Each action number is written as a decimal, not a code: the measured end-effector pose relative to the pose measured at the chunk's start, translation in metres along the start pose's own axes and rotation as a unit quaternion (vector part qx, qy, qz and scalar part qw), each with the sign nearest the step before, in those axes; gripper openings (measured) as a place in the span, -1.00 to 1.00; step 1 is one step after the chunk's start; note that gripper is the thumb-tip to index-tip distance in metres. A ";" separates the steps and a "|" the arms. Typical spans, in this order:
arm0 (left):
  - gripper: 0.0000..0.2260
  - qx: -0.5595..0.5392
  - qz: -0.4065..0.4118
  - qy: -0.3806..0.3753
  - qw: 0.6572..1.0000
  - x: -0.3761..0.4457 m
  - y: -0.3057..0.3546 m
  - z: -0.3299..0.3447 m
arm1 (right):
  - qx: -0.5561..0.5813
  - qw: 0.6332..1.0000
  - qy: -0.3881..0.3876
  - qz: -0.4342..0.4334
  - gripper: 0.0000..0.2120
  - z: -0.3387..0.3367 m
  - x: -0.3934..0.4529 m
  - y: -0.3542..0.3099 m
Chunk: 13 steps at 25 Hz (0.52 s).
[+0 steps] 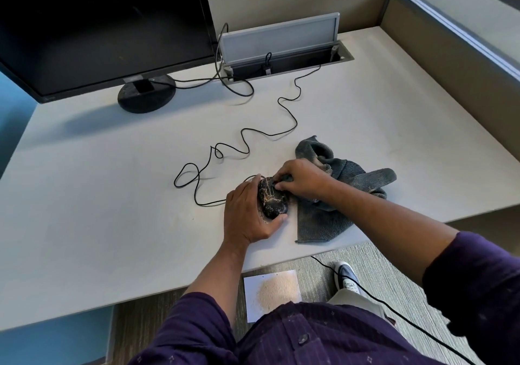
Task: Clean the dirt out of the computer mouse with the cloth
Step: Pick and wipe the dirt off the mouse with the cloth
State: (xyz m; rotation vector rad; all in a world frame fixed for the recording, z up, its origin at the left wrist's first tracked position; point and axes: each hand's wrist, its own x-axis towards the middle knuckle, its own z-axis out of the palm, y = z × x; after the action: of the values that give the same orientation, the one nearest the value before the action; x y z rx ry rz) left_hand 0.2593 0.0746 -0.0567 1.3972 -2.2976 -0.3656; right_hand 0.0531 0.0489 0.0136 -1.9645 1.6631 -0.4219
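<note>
Sand-heaped paper (271,294) underfoot; monitor (98,27), cable (242,139) beyond mouse (271,200).

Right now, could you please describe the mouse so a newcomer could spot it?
On the pale desk, in front of the monitor, the left hand grips the mouse. It is black, speckled with sandy dirt, beside the grey cloth.
</note>
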 end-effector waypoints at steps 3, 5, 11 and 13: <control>-0.02 0.001 0.001 -0.003 1.000 0.000 0.000 0.000 | -0.017 0.996 -0.084 -0.031 -0.90 -0.005 -0.002 -0.002; -0.02 -0.002 -0.002 -0.006 1.000 0.001 -0.001 0.000 | -0.028 0.995 -0.090 -0.033 -0.90 -0.011 0.001 -0.002; -0.02 -0.007 0.001 -0.001 1.000 0.001 -0.001 0.000 | -0.018 0.999 -0.033 -0.001 -0.90 -0.001 0.002 -0.005; -0.02 -0.009 0.003 -0.002 1.000 0.001 0.000 0.000 | -0.044 0.997 -0.068 -0.007 -0.91 -0.008 0.005 -0.003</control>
State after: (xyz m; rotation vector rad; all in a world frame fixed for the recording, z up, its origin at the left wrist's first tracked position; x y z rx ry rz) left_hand 0.2591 0.0740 -0.0566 1.3820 -2.2945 -0.3865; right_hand 0.0522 0.0424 0.0218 -2.0215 1.6077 -0.2173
